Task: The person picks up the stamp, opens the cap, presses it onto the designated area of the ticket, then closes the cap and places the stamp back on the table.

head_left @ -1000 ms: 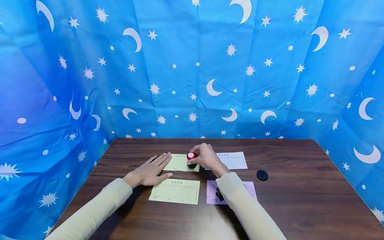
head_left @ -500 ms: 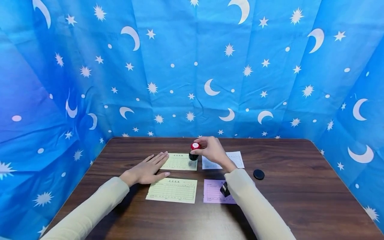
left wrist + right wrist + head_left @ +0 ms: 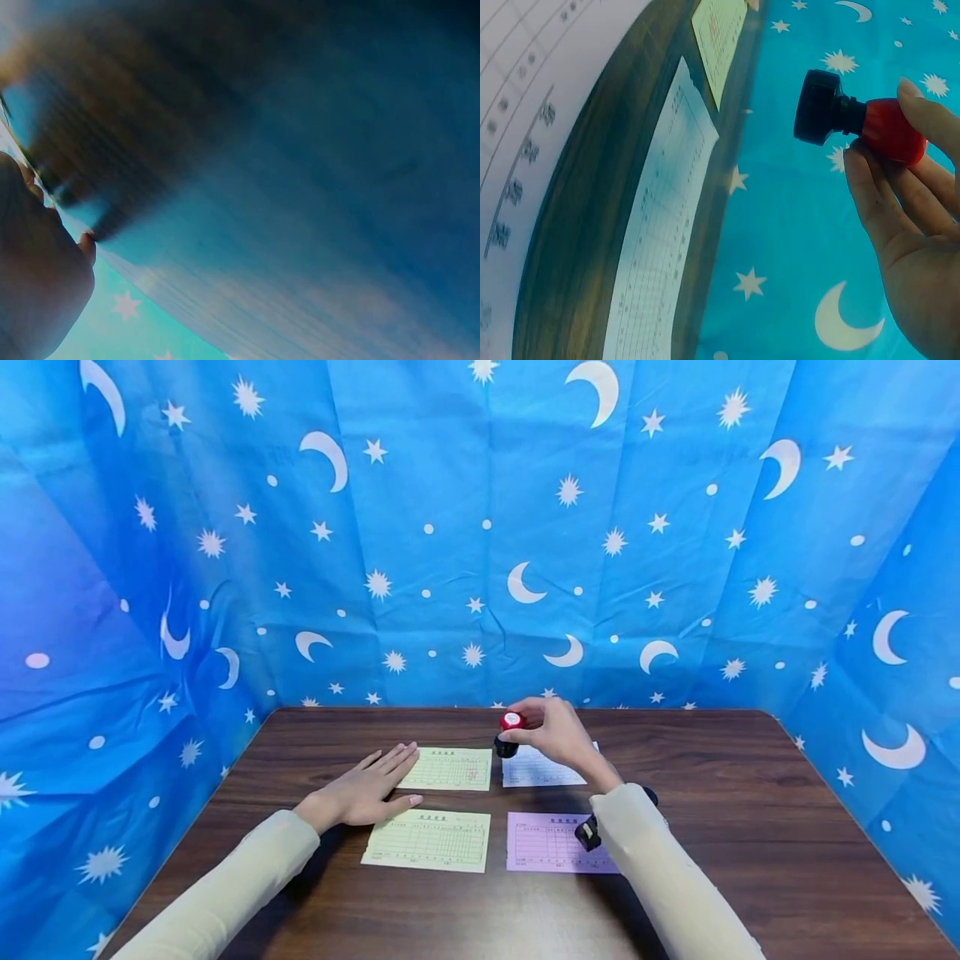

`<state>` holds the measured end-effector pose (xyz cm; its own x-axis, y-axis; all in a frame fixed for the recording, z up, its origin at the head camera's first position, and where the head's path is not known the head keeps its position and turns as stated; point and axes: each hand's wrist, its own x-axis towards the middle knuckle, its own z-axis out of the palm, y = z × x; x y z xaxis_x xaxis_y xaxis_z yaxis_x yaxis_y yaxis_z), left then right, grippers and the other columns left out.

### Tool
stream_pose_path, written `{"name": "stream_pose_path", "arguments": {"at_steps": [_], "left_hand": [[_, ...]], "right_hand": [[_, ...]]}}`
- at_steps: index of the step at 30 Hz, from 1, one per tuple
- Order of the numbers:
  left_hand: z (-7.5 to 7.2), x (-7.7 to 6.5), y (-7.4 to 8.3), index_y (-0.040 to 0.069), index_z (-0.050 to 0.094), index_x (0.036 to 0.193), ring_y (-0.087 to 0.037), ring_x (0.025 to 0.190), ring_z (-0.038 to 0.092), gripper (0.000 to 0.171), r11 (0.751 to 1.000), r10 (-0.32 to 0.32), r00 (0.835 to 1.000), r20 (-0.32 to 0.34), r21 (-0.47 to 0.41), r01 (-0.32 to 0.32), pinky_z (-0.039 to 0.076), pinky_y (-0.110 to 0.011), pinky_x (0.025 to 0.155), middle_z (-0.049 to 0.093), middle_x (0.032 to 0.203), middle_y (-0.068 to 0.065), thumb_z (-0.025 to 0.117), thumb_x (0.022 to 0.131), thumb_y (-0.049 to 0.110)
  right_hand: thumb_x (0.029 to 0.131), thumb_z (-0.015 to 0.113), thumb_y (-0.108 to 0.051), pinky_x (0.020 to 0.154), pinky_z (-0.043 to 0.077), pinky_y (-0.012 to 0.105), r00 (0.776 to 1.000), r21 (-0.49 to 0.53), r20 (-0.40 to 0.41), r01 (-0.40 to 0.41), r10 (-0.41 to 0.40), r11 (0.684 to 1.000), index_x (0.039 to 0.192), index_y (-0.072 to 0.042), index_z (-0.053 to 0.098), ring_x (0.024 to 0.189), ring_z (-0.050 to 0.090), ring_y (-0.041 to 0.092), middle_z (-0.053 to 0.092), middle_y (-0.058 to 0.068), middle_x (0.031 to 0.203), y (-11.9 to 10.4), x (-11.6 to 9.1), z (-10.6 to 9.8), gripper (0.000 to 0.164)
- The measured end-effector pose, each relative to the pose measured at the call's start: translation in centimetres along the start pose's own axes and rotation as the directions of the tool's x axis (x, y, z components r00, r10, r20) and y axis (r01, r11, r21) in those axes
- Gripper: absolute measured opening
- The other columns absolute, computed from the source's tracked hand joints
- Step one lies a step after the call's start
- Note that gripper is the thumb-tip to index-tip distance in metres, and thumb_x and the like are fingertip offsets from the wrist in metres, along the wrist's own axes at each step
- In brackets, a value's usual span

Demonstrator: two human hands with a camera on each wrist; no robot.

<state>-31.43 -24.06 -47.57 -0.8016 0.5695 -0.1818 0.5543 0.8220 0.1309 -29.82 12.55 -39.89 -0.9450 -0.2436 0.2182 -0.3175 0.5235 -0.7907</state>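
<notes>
**One red-and-black stamp point(image 3: 855, 116) held up in a right hand point(image 3: 553, 733)**

A person's right hand pinches the stamp between thumb and fingers, clear of the paper and a little in front of the palm. The handle is a smooth, rounded red knob with a white disc on top; a narrow black neck joins it to a broad, round black base. Well apart from it, the left hand point(image 3: 363, 793) lies flat, fingers straight, its fingertips touching the edge of a far yellow slip point(image 3: 442, 768). That thin printed sheet, ruled in a fine grid, bears a red mark point(image 3: 472, 772) near its right end. Nearer the person, just beside the left thumb, is a near yellow slip point(image 3: 425, 842) with a rough left edge. A white slip point(image 3: 536, 770) lies beneath the right hand, and a purple slip point(image 3: 543, 843) is partly covered by the right sleeve point(image 3: 660, 868), cream like the left sleeve point(image 3: 232, 877). Past the right cuff shows part of a black disc point(image 3: 652, 794). Under both hands spreads a dark brown table point(image 3: 435, 910), wood-grained and faintly glossy, with rounded far corners. Beyond them hangs creased blue cloth point(image 3: 450, 635), patterned with white moons, stars and dots.
</notes>
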Motion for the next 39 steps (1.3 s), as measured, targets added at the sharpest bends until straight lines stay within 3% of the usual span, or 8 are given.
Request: {"name": "stream_pose_path", "arguments": {"at_steps": [12,24,31,39], "left_hand": [[0.0,-0.2,0.5,0.013,0.006,0.170,-0.033,0.167,0.004,0.092,1.000,0.007,1.000,-0.019,-0.029,-0.007,0.016,-0.061,0.133,0.001,0.180,-0.008,0.039,0.105,0.070],[-0.7,-0.4,1.5,0.009,0.012,0.170,-0.035,0.167,0.003,0.091,0.999,0.031,0.999,-0.036,-0.019,-0.032,0.011,-0.063,0.133,0.005,0.179,-0.012,0.044,0.106,0.066],[-1.7,0.3,4.0,0.009,0.015,0.170,-0.036,0.167,0.004,0.090,0.996,0.084,0.994,-0.065,-0.023,-0.086,0.010,-0.063,0.134,0.007,0.179,-0.013,0.047,0.106,0.064],[-2.6,2.7,7.8,0.012,0.019,0.169,-0.030,0.167,0.010,0.087,0.989,0.147,0.987,-0.060,0.029,-0.146,0.014,-0.058,0.135,0.011,0.179,-0.007,0.040,0.106,0.068]], "right_hand": [[0.090,0.086,-0.028,0.099,0.061,0.048,0.999,0.013,-0.054,-0.001,0.002,1.000,0.125,-0.014,0.076,0.108,0.077,0.027,0.079,0.010,0.119,1.6,-2.0,-2.8,0.040],[0.096,0.077,-0.015,0.100,0.062,0.050,0.994,0.037,-0.104,-0.027,0.031,0.999,0.138,-0.007,0.067,0.113,0.074,0.035,0.071,0.020,0.133,3.6,-3.4,-5.4,0.044],[0.096,0.074,-0.009,0.104,0.059,0.053,0.992,0.015,-0.119,-0.038,0.039,0.999,0.138,-0.004,0.065,0.117,0.070,0.037,0.070,0.021,0.135,4.4,-4.1,-5.8,0.043],[0.095,0.074,-0.009,0.100,0.061,0.051,0.989,0.017,-0.140,-0.034,0.036,0.999,0.128,-0.006,0.072,0.107,0.071,0.033,0.072,0.020,0.129,4.6,-4.3,-5.9,0.034]]}}
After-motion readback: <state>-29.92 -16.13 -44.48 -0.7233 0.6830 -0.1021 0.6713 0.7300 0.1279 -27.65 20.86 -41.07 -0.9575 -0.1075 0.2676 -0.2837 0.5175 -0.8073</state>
